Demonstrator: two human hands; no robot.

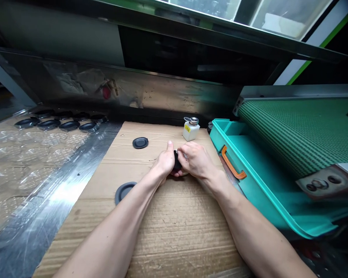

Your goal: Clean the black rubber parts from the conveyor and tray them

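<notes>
On a flattened cardboard sheet (174, 227), my left hand (164, 160) and my right hand (195, 160) hold a black rubber disc (177, 162) between them. The fingers hide most of it. Another black disc (140, 143) lies flat beyond my left hand, and a third (124, 192) lies near my left forearm, partly hidden by it. Behind my right hand stands a white dispensing bottle (190, 130) with a metal pump top and a yellow label, not touching either hand.
To the right sit a teal plastic tray (249, 181) with an orange handle (232, 163) and a green belt conveyor (298, 131). Several black discs lie in clear plastic packaging (26, 162) at left, beside a metal strip (60, 193). A dark machine housing (174, 92) overhangs the far side.
</notes>
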